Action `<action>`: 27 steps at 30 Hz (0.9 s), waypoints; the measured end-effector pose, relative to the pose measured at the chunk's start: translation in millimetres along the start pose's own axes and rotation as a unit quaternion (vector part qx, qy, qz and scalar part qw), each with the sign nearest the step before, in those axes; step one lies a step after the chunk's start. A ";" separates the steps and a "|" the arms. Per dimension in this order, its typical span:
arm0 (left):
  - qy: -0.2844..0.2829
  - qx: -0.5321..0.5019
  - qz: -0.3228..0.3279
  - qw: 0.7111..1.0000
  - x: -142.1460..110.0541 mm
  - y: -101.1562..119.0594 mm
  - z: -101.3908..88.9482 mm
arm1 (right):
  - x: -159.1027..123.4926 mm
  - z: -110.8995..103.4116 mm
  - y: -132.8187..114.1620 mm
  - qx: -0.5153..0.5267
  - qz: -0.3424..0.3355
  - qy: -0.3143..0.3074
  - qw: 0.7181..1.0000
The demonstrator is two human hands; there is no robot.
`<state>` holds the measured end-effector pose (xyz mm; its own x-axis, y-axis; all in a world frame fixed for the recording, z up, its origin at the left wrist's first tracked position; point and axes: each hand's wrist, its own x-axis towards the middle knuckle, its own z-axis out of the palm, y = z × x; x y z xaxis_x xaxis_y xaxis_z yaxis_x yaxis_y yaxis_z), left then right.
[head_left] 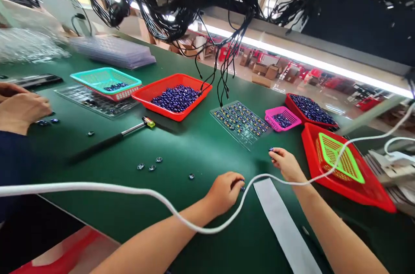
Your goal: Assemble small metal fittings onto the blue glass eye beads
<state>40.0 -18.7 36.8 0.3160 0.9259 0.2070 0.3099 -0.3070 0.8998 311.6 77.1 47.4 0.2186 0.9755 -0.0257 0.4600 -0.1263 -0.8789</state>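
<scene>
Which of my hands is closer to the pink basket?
Right. Your right hand is just on the near side of the pink basket, apart from it; your left hand is farther off, to the basket's left and closer to you.

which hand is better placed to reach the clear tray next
Probably the right hand: it already pinches a small dark piece near the clear tray, while the left hand sits farther back.
</scene>
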 end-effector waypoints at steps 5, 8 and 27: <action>-0.010 -0.024 0.003 1.000 -1.4 1.5 1.3 | -144.5 19.1 3.4 -0.103 -0.085 -0.073 0.988; -0.013 -0.035 -0.001 0.999 -3.9 2.2 2.2 | -196.7 35.2 4.6 -0.146 -0.143 -0.079 0.976; -0.069 -0.134 -0.121 0.981 -14.1 18.7 -12.5 | -261.1 22.2 13.5 -0.097 -0.140 0.001 0.985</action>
<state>30.1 -34.8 55.5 0.3860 0.9203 -0.0630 0.1501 0.0047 0.9887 241.6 -175.3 31.6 0.0612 0.9766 0.2060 0.6577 0.1158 -0.7443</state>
